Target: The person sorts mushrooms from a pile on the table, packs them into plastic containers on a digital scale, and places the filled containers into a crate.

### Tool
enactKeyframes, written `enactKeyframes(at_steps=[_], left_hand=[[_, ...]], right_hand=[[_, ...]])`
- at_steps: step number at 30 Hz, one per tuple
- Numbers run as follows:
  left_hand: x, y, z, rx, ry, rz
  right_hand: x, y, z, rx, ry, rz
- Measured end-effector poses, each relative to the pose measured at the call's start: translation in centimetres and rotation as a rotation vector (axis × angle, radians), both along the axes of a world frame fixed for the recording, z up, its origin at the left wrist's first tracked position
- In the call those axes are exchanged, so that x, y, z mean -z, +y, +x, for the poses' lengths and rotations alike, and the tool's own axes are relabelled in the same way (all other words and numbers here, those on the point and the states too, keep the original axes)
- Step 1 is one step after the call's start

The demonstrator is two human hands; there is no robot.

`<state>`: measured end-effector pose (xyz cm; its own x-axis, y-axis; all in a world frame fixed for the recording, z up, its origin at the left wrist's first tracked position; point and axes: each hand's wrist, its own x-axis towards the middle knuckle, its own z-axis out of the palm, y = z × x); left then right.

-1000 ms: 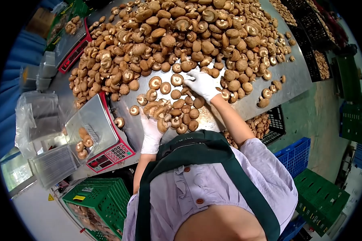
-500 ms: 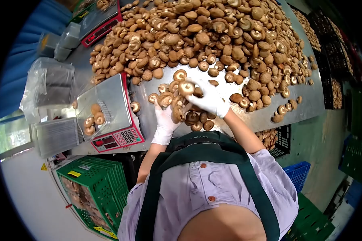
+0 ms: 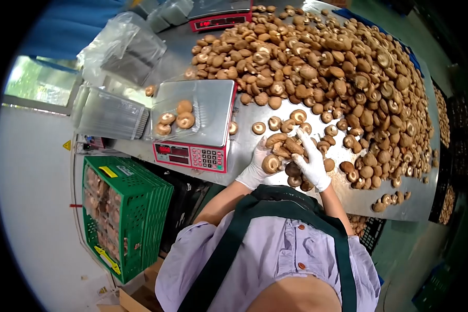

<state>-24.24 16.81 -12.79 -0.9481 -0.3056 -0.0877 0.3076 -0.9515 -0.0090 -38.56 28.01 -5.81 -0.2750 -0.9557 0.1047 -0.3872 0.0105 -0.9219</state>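
My left hand point(image 3: 256, 164), in a white glove, is curled round several brown shiitake mushrooms point(image 3: 278, 149) near the table's front edge. Facing it, my right hand point(image 3: 313, 165), also gloved, closes on the same cluster from the other side. Part of what each hand grips is hidden behind the fingers. Darker mushrooms point(image 3: 294, 181) lie just below, between the hands. Beyond the fingertips a few loose mushrooms point(image 3: 298, 116) rest on the steel table point(image 3: 249, 114). To the left, a digital scale point(image 3: 217, 99) bears a clear plastic tray point(image 3: 196, 136) with several mushrooms inside.
A large heap of mushrooms point(image 3: 317, 67) covers the table's back and right. Stacked clear trays point(image 3: 109, 114) and a plastic bag point(image 3: 109, 44) stand left of the scale. A second scale point(image 3: 218, 22) sits at the back. Green crates point(image 3: 148, 208) stand on the floor at the left.
The view has swung left, so table and scale appear further right. My right hand has come down from the loose mushrooms towards my left, and both now close round one cluster.
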Motion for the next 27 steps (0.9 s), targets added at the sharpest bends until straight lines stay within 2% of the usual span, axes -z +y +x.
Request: enactKeyframes(at_steps=[4,5,11,12,15,18,20,21,22,24,27], left_hand=[[-1.3,-1.6,1.7,0.080,0.243,0.135],[-1.3,-2.3,2.6,0.058,0.213,0.196],[-7.6,-10.3,11.3,-0.286,-0.002,-0.479],[-8.5,-12.5,13.9,-0.345,-0.129,-0.576],[-13.6,-17.1,19.3,-0.454,-0.351,-1.040],[-15.0,-20.3,21.3,-0.648,-0.928,-1.644],[-14.3,-21.4,21.7,-0.472,-1.306,-2.378],[-13.7,-21.1,21.1,-0.355,-1.426,-2.579],[-13.1,-20.8,20.5,-0.417,-1.494,-2.610],[-12.5,-21.1,20.6,-0.505,-1.431,-2.568],[-11.9,-21.2,21.1,-0.576,-1.429,-2.433]], right_hand=[[-1.0,-0.2,0.9,-0.010,0.017,-0.038],[-1.0,-0.2,1.3,0.022,0.023,-0.057],[-2.0,-0.4,3.1,0.071,-0.011,0.021],[-2.0,-0.3,3.3,0.083,-0.031,0.068],[-2.2,-0.4,4.2,0.125,-0.011,0.091],[-1.4,-0.1,4.7,0.154,0.052,0.060],[-1.1,-0.1,5.1,0.185,0.085,0.115],[-0.8,-0.2,5.5,0.202,0.111,0.144],[-0.2,-0.3,5.8,0.217,0.176,0.147],[0.7,-0.6,6.6,0.219,0.197,0.191],[-0.2,-1.6,8.0,0.276,0.137,0.231]])
